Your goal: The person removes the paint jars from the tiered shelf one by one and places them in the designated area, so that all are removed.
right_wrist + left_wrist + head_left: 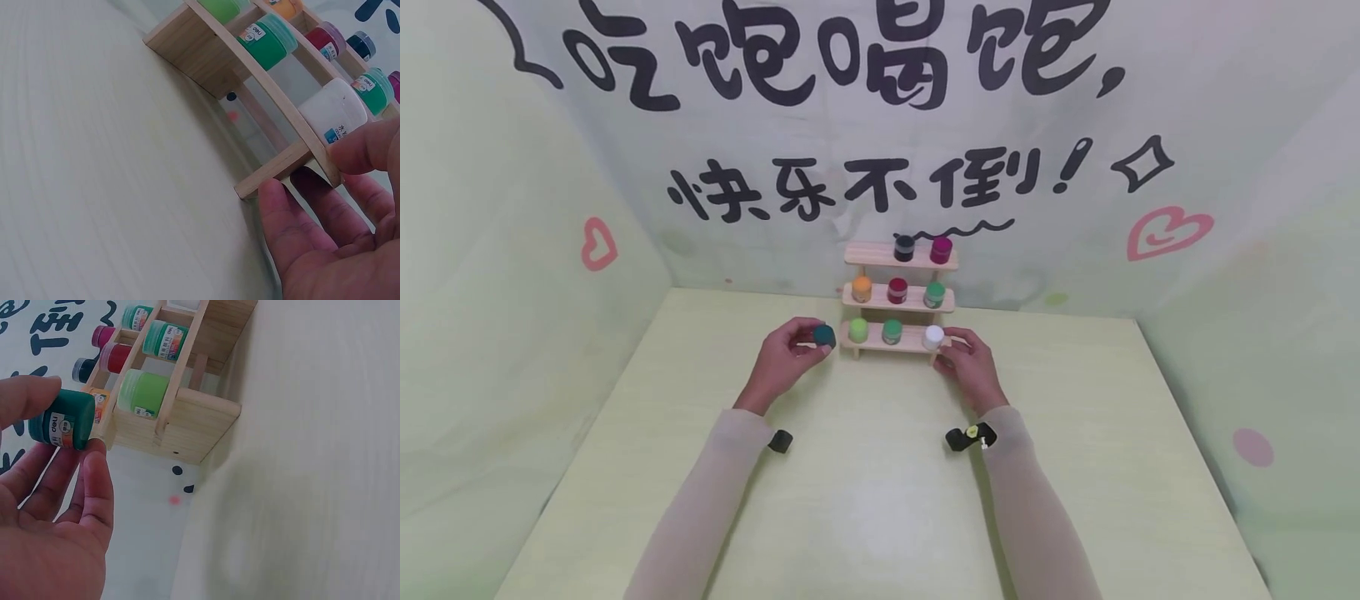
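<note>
My left hand [786, 354] pinches a dark teal paint jar [62, 419] between thumb and fingers, off the left end of a three-tier wooden display rack [187, 419]. At the rack's other end, my right hand [972, 367] grips the end of the bottom shelf, thumb beside the white paint jar [334, 109] and fingers under the board. The bottom shelf also bears a light green jar [858, 331] and a green jar [892, 332]. On the middle shelf stand an orange jar [861, 289], a dark red jar [897, 290] and another green jar [934, 294].
A black jar [904, 247] and a magenta jar [941, 250] stand on the top shelf. The rack stands near the back of a pale table [865, 500]. Behind it hangs a white cloth [775, 250] with black lettering, and cloth walls enclose both sides.
</note>
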`<state>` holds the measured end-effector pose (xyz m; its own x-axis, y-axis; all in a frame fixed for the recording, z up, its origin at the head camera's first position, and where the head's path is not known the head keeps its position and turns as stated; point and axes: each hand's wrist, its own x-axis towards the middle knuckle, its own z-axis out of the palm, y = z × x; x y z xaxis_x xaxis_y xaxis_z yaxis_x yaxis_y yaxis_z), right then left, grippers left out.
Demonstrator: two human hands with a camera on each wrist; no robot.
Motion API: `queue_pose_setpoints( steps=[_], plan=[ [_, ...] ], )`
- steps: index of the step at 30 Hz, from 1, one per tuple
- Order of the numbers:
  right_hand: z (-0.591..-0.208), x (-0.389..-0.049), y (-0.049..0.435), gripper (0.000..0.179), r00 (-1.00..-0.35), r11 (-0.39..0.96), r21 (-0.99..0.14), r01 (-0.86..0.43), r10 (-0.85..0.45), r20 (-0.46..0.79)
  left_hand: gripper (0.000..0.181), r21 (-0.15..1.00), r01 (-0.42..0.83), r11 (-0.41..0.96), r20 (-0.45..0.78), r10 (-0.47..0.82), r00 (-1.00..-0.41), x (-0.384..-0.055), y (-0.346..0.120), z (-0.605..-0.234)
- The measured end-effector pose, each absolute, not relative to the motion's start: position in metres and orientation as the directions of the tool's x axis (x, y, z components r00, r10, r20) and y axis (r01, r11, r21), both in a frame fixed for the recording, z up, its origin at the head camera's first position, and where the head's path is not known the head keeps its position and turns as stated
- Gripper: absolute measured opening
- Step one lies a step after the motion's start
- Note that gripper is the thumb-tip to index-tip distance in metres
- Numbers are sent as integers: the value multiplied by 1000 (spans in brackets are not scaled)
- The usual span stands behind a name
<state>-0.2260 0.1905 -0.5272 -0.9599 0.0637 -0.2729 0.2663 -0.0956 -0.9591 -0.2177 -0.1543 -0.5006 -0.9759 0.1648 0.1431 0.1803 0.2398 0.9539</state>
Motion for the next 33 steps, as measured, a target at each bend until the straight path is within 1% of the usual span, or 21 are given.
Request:
queue_pose_setpoints(
  steps=[12,22,27,33],
  plan=[
    [-525,-225,191,39,-962,-106,-960,259,64,-266,39,951,69,300,-1,227,-974,-193,-156,-521],
    [-527,-226,191,38,-966,-94,-965,245,57,-251,38,907,-22,421,-114,196,-974,-179,-152,-525],
    [-528,-226,191,38,-966,-93,-965,245,63,-252,38,888,-50,457,-148,182,-972,-174,-150,-523],
    [-526,-226,191,39,-967,-87,-966,244,58,-250,37,883,-50,467,-151,182,-972,-170,-147,-526]
  ],
)
